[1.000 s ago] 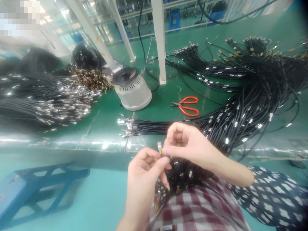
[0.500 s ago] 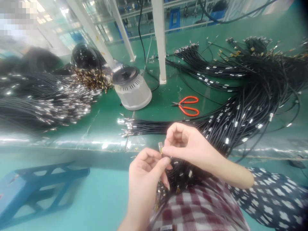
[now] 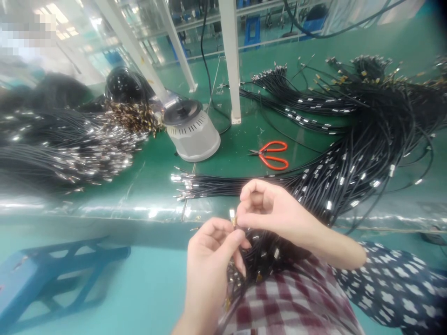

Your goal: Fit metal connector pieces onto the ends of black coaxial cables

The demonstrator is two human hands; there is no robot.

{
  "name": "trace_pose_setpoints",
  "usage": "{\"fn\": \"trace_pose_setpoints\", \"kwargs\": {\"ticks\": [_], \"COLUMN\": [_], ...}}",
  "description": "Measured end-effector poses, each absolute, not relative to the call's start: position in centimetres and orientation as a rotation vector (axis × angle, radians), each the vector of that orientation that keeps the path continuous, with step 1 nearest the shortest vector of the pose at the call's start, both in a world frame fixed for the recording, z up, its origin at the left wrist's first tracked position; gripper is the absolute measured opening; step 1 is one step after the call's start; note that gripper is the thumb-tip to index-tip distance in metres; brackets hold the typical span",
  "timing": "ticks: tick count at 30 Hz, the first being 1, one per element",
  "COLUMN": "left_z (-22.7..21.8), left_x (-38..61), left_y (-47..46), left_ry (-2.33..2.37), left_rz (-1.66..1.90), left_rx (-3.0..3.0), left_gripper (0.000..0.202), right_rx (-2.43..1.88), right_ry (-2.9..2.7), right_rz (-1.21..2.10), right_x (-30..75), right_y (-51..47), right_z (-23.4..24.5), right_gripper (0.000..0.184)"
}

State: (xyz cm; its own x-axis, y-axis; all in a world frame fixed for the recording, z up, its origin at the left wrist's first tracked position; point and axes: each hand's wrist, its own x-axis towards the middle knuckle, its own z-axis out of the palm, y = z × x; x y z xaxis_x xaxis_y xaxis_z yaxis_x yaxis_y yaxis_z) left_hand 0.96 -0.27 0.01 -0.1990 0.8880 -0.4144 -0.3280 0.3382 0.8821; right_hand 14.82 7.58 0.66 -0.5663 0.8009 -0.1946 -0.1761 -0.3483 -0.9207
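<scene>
In front of my lap, my left hand (image 3: 214,251) is closed, thumb and forefinger pinching a thin black cable just below its small connector (image 3: 233,215). The connector points up and has a white-silver end and a gold base. My right hand (image 3: 263,204) comes in from the right with curled fingers. Its thumb and fingertips are against or right beside the connector, and whatever lies between them is hidden. Below both hands, a bunch of black cables (image 3: 268,251) with shiny labels and gold ends rests on my lap.
Red-handled scissors (image 3: 274,156) lie on the green bench (image 3: 240,139). A grey, vented round device (image 3: 193,135) stands left of them. Large cable bundles (image 3: 349,163) spread right, with more cables (image 3: 80,139) left. White posts (image 3: 230,60) rise behind. A blue stool (image 3: 70,274) stands lower left.
My right fingertips have shifted slightly, and the connector's end now looks brighter with more of its gold base showing. My left hand keeps its pinch almost unmoved.
</scene>
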Motion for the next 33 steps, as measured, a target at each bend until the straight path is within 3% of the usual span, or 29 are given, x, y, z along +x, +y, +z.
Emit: {"fn": "trace_pose_setpoints", "kwargs": {"ticks": [14, 22, 33], "left_z": [-0.4, -0.5, -0.6], "left_x": [1.2, 1.0, 0.3], "left_y": [-0.3, -0.2, -0.3], "left_ry": [1.257, 1.231, 1.306], "left_rz": [1.251, 1.207, 1.202], "left_rx": [0.526, 0.565, 0.646], "left_gripper": [0.018, 0.02, 0.018], "right_rx": [-1.082, -0.906, -0.994], "right_ry": [-1.245, -1.097, -1.312], "right_rz": [1.824, 1.954, 1.713], "right_x": [14.4, 14.1, 13.9], "right_y": [7.2, 7.4, 6.6], "right_z": [1.2, 0.2, 0.6], "right_gripper": [0.035, 0.044, 0.033]}}
